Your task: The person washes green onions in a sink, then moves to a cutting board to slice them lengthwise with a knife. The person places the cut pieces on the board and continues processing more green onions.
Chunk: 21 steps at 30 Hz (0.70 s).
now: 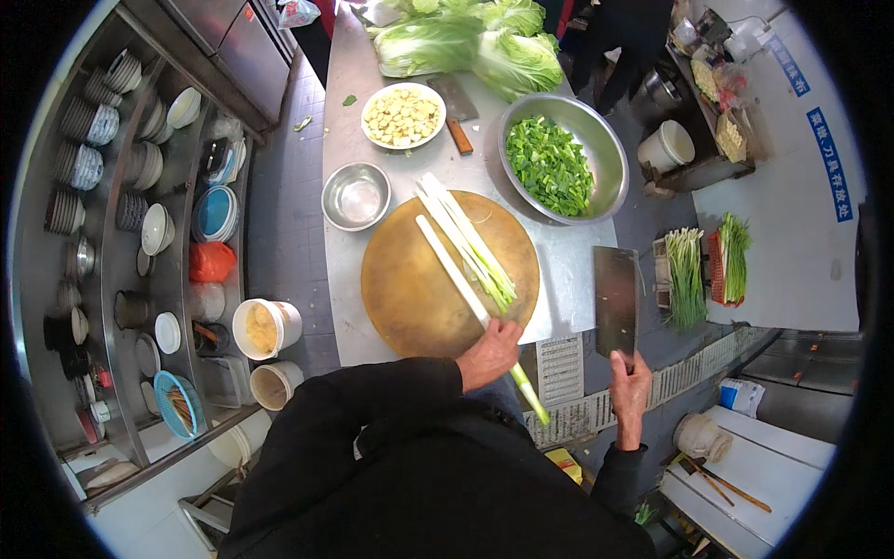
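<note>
My left hand (494, 353) grips one long leek stalk (452, 269) near its green end. Its white part lies over the round wooden chopping board (398, 279), while the green tip hangs past the table's front edge. More stalks (469, 237) lie together on the board, just right of that one, their white ends pointing away from me. Out to the right, beyond the table edge, my right hand (630, 391) holds a broad cleaver (616, 297) by its handle, blade pointing away from me and clear of the board.
Behind the board stand a small steel bowl (356, 197), a white bowl of pale chopped pieces (404, 143), a second cleaver (457, 115) and a large steel basin of cut greens (614, 175). Cabbages (433, 45) lie at the back. Dish shelves (112, 237) line the left; a person (614, 49) stands beyond.
</note>
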{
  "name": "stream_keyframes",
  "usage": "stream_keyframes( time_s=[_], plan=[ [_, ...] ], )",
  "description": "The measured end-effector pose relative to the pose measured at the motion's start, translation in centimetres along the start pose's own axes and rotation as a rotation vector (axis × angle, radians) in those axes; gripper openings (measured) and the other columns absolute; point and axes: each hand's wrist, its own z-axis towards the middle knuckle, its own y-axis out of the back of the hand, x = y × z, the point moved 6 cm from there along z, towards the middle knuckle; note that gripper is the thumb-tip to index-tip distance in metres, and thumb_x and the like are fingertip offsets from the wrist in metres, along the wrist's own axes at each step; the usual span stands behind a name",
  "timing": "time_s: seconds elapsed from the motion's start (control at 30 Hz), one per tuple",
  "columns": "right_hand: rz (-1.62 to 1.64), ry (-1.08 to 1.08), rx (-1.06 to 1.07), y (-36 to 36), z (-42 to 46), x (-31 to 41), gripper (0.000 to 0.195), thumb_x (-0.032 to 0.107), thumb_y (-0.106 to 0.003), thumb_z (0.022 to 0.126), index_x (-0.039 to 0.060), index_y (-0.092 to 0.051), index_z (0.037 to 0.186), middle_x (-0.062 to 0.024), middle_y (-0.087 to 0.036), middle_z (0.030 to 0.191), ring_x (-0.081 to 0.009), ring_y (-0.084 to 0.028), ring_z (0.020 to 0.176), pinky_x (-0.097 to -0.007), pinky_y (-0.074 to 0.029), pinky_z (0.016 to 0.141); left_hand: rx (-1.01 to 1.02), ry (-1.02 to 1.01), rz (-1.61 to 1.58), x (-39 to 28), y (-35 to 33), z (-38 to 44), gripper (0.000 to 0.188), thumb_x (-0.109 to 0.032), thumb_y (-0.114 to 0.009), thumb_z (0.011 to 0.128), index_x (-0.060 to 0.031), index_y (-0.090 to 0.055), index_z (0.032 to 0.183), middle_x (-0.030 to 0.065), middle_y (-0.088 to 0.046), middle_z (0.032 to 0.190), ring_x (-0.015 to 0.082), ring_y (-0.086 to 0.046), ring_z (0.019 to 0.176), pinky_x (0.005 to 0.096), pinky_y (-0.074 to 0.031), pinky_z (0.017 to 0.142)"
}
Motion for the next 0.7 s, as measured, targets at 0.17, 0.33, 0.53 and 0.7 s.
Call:
stream_keyframes(
  time_s=[0.17, 0.33, 0.53, 0.7],
  plan=[
    [0.093, 0.067, 0.143, -5.7, -0.9, 7.3, 0.021, 0.017, -0.07, 0.097, -0.0037, -0.069, 0.101, 0.0012, -0.065, 0.08, -0.006, -0.052, 0.075, -0.0256, -0.046, 0.068, -0.068, 0.037, 0.043, 2.2, -4.0, -2.2, 0.019, -0.02, -0.061, 0.085, -0.0074, -0.073, 0.089, 0.0072, -0.055, 0.096, 0.026, -0.052, 0.099, 0.0435, -0.041, 0.083],
    [-0.121, 0.143, 0.279, -11.9, 0.1, 10.5, 0.029, 0.025, -0.067, 0.097, -0.0041, -0.066, 0.1, -0.0245, -0.072, 0.086, -0.0269, -0.073, 0.077, -0.0373, -0.053, 0.068, -0.248, 0.098, -0.127, 3.8, -4.8, -3.9, 0.015, -0.02, -0.061, 0.084, -0.0091, -0.07, 0.09, 0.0091, -0.057, 0.098, 0.0263, -0.054, 0.099, 0.0454, -0.042, 0.086],
    [-0.087, 0.236, 0.351, -19.6, 1.9, 12.1, 0.032, 0.028, -0.065, 0.099, -0.0036, -0.067, 0.102, -0.0145, -0.069, 0.076, -0.0166, -0.063, 0.069, -0.0348, -0.051, 0.066, -0.388, 0.482, -0.33, 12.3, -6.0, -8.9, 0.014, -0.017, -0.064, 0.085, -0.0072, -0.069, 0.095, 0.0113, -0.06, 0.096, 0.0318, -0.06, 0.096, 0.0456, -0.048, 0.081],
    [-0.151, 0.279, 0.396, -25.0, 3.8, 13.4, 0.035, 0.03, -0.063, 0.098, -0.0046, -0.066, 0.102, -0.025, -0.07, 0.086, -0.0376, -0.069, 0.081, -0.0456, -0.052, 0.073, -0.637, 1.022, -0.72, 23.1, -6.1, -10.7, 0.02, -0.02, -0.066, 0.092, -0.0012, -0.07, 0.091, 0.0176, -0.067, 0.079, 0.0376, -0.066, 0.078, 0.0481, -0.05, 0.071]
  ],
)
